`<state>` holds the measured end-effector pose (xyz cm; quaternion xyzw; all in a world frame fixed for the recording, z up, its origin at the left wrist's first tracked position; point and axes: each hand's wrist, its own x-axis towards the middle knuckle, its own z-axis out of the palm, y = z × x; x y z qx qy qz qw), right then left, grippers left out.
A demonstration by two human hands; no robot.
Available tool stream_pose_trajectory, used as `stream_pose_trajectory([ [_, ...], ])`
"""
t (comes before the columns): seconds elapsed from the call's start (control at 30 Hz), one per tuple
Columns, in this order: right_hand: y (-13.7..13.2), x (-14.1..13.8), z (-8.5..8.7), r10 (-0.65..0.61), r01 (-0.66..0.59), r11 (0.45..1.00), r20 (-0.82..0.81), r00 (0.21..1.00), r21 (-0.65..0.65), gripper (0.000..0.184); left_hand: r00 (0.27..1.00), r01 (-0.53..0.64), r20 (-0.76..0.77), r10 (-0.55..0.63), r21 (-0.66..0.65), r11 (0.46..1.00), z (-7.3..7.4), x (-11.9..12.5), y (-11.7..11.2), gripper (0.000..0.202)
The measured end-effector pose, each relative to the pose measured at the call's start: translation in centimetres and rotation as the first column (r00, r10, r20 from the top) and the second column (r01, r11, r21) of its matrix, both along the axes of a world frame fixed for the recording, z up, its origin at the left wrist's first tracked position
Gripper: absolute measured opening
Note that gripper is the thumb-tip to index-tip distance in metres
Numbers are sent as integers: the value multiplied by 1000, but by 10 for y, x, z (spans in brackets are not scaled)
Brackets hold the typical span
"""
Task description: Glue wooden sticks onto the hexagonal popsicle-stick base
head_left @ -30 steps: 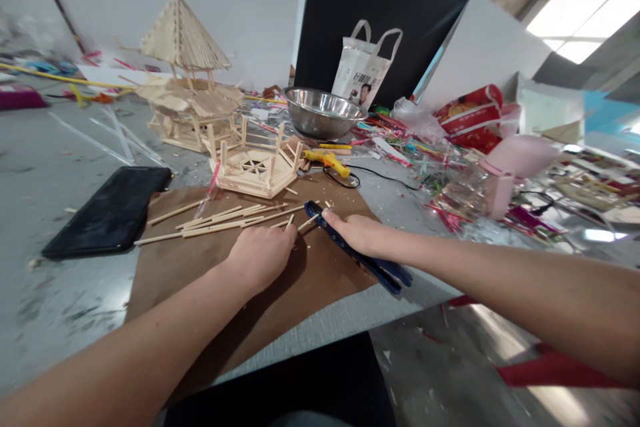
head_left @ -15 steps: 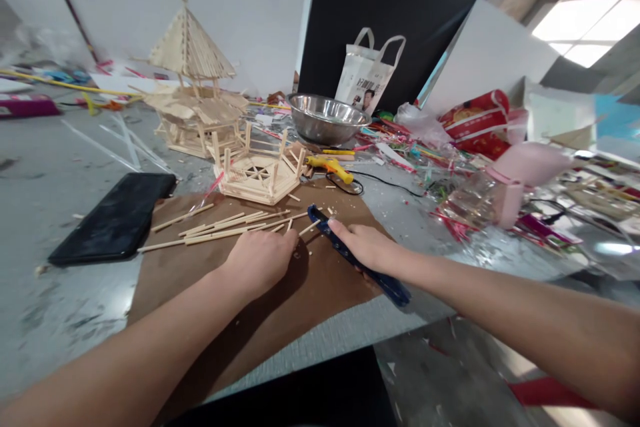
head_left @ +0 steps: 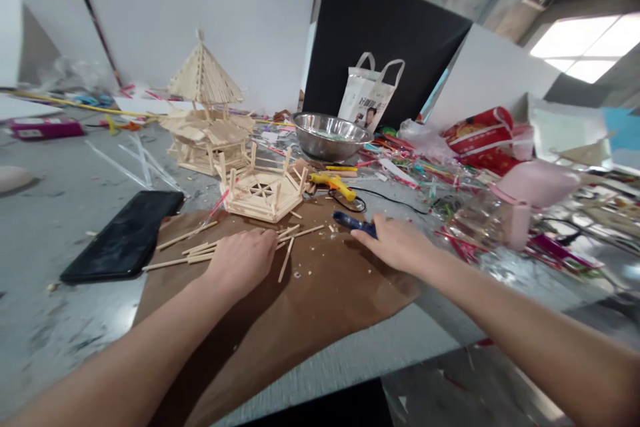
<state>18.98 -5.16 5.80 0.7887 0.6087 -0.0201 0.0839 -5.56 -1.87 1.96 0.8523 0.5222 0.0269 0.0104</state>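
My left hand (head_left: pixel 245 257) is closed, its fingers curled down over a pile of thin wooden sticks (head_left: pixel 200 254). Its fingertips are partly hidden, so how many sticks it grips is unclear. A short stick (head_left: pixel 286 260) lies apart, just right of that hand. My right hand (head_left: pixel 397 245) is wrapped round a dark blue hand tool (head_left: pixel 354 222), whose front end points left above the brown sheet (head_left: pixel 320 307). Behind the sticks stands a six-sided wooden stick frame (head_left: pixel 263 193) with short upright posts.
A stick-built pavilion (head_left: pixel 207 97) with a pointed roof stands behind. Nearby are a yellow glue gun (head_left: pixel 334 183) with a black cord, a steel bowl (head_left: pixel 333 137) and a black phone (head_left: pixel 123 237). Scraps and a pink-lidded clear jug (head_left: pixel 500 210) crowd the right.
My left hand has moved left onto the stick pile, and a short stick now lies loose on the sheet. My right hand has moved right with the blue tool, away from the sticks.
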Motion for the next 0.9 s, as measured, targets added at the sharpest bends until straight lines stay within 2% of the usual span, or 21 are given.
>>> stream_pose_trajectory([
  [0.13,3,8,-31,63,-67,996,69,996,61,62,1000,-15,-20,15,-3,1000,-3,1,2,36],
  [0.23,4,13,-39,128,-132,986,45,991,99,64,1000,-13,-21,13,-14,1000,-4,1,2,35],
  [0.37,11,24,-20,180,-176,982,-61,982,72,65,999,-38,-23,37,-43,998,-4,1,2,37],
  [0.43,22,31,-5,231,-216,964,-89,969,155,59,999,-49,-22,48,-49,998,-4,2,1,38],
  [0.53,49,41,13,240,-212,947,-91,967,242,43,999,-45,-6,45,-11,999,-2,4,0,37],
  [0.63,86,46,19,262,-235,924,-49,964,301,32,999,-41,16,41,25,999,-1,5,-1,35],
  [0.77,126,50,15,307,-306,935,21,951,181,24,999,-30,35,29,15,999,0,4,0,33],
  [0.9,136,56,14,359,-360,933,37,933,15,14,999,-17,43,17,9,1000,-1,4,1,32],
])
